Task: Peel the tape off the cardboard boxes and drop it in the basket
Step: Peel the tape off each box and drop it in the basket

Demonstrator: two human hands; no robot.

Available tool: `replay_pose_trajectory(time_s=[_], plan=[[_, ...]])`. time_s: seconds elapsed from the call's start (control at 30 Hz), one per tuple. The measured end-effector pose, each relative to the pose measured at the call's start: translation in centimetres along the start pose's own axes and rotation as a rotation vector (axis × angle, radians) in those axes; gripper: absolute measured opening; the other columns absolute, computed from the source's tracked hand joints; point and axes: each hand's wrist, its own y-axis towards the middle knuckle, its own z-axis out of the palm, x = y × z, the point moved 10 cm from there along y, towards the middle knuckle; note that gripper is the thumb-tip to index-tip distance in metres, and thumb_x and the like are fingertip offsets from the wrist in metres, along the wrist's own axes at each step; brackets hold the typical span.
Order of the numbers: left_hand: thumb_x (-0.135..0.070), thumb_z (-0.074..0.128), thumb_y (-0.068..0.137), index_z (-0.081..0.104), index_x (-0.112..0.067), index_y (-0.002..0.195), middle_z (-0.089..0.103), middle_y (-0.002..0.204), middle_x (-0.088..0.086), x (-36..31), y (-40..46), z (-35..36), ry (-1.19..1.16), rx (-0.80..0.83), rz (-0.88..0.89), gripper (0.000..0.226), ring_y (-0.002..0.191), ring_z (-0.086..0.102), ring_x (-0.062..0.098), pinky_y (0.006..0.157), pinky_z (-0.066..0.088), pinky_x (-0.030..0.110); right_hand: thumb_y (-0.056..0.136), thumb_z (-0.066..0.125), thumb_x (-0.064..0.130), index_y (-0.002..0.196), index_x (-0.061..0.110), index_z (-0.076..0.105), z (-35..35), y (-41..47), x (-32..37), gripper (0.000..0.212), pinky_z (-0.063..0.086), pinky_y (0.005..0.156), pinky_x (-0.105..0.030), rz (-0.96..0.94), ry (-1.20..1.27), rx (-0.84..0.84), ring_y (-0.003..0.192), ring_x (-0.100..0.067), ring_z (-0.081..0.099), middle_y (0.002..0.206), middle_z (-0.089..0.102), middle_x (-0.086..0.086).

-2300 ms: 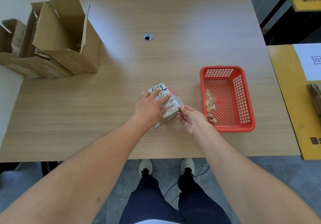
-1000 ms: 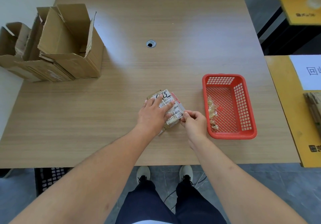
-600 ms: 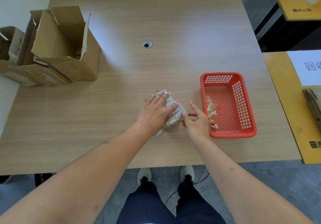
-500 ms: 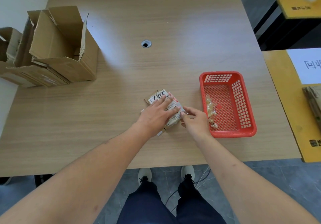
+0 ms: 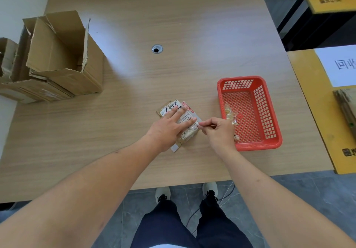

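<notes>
A small flat cardboard box point(image 5: 185, 111) with a printed shipping label lies on the wooden table point(image 5: 173, 26) near the front edge. My left hand point(image 5: 169, 126) presses flat on it with straight fingers. My right hand point(image 5: 217, 132) is at the box's right edge, thumb and forefinger pinching the edge of a strip of clear tape point(image 5: 200, 126) there. The red plastic basket point(image 5: 269, 113) stands just right of my right hand, with crumpled tape pieces point(image 5: 230, 114) inside.
Several opened cardboard boxes point(image 5: 57, 59) are stacked at the table's left side. A round cable hole point(image 5: 157, 49) is in the middle of the table. A yellow surface point(image 5: 325, 113) with a white sheet adjoins the table on the right.
My right hand's fingers have closed into a pinch at the box's right edge and lifted slightly. My left hand has stayed pressed on the box.
</notes>
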Motion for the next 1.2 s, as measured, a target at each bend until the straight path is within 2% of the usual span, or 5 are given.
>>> replay_pose_trajectory(time_s=[0.17,0.5,0.77,1.07,1.2], plan=[[-0.031,0.038,0.110,-0.001,-0.055,0.156,-0.014,0.170,-0.006,-0.1,-0.2,-0.2,0.015,-0.019,-0.024,0.066,0.157,-0.005,0.024,0.109,0.044,0.039,0.080,0.077,-0.005,0.084,0.010,0.079,-0.2,-2.3,3.9,0.016,0.057,0.074,-0.035,-0.436,-0.315,-0.046,0.077,-0.014,0.069,0.082,0.074,0.001],[-0.042,0.032,0.110,0.005,-0.055,0.156,-0.002,0.171,-0.002,-0.3,-0.4,-0.5,-0.012,-0.118,-0.171,0.056,0.157,0.004,0.024,0.119,0.025,0.038,0.086,0.077,0.002,0.093,0.009,0.066,-0.3,-1.4,-1.6,0.015,0.061,0.060,-0.028,0.283,0.263,-0.120,0.067,-0.020,0.074,0.078,0.074,-0.013],[-0.055,0.023,0.108,0.018,-0.052,0.156,0.012,0.167,0.002,-0.5,-1.8,-0.7,-0.035,-0.191,-0.264,0.049,0.147,0.019,0.031,0.117,0.023,0.042,0.082,0.084,0.019,0.075,0.019,0.077,-0.1,-0.4,-1.6,0.009,0.064,0.072,-0.046,0.208,0.057,-0.159,0.066,-0.019,0.074,0.067,0.075,0.002],[-0.049,0.028,0.107,0.000,-0.049,0.159,0.018,0.161,0.012,-0.5,-2.3,-0.9,0.005,-0.192,-0.146,0.058,0.138,0.026,0.034,0.112,0.025,0.047,0.074,0.092,0.021,0.077,0.019,0.077,1.0,-0.1,-0.7,0.015,0.064,0.071,-0.044,0.160,-0.062,-0.062,0.065,-0.017,0.074,0.067,0.074,0.003],[-0.045,0.030,0.109,0.012,-0.049,0.159,0.008,0.168,0.008,-0.2,-1.7,-1.1,0.044,-0.163,-0.049,0.053,0.151,0.013,0.033,0.120,0.017,0.045,0.073,0.092,0.030,0.067,0.025,0.074,0.7,0.3,-0.3,0.020,0.060,0.069,-0.035,0.129,-0.191,-0.115,0.061,-0.010,0.070,0.063,0.071,0.008]])
